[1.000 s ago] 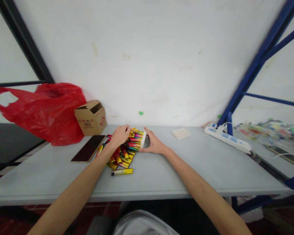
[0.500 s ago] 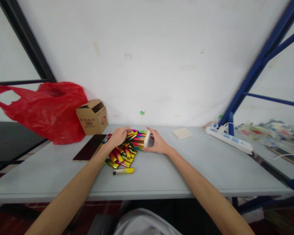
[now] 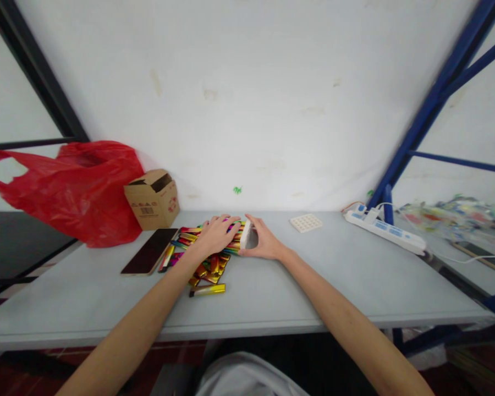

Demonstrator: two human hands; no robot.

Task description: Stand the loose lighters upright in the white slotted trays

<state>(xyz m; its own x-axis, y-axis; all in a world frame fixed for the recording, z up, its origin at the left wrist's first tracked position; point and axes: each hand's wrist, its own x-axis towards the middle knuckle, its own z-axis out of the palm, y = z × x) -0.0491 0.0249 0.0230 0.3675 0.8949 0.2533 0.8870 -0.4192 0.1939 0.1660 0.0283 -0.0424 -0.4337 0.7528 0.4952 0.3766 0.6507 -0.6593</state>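
Observation:
My right hand (image 3: 264,241) is curved around a white holder (image 3: 245,235), thumb on the near side and fingers on the far side. The holder stands on edge, with a row of shiny coloured lighters (image 3: 231,250) sticking out of it to the left. My left hand (image 3: 218,234) lies over these lighters with fingers stretched out, covering many of them. Under and around my left wrist is a loose pile of gold, red and purple lighters (image 3: 214,267). One yellow lighter (image 3: 208,290) lies apart, nearer the front edge.
A dark flat phone or tablet (image 3: 150,252) lies left of the pile. Behind it stand a cardboard box (image 3: 153,203) and a red plastic bag (image 3: 78,192). To the right are a white gridded tray (image 3: 306,223) and a power strip (image 3: 385,231). The table (image 3: 272,297) meets a white wall.
My left hand has moved right from the loose pile onto the lighters by the holder, and its fingers have spread out. My right hand stays at the holder.

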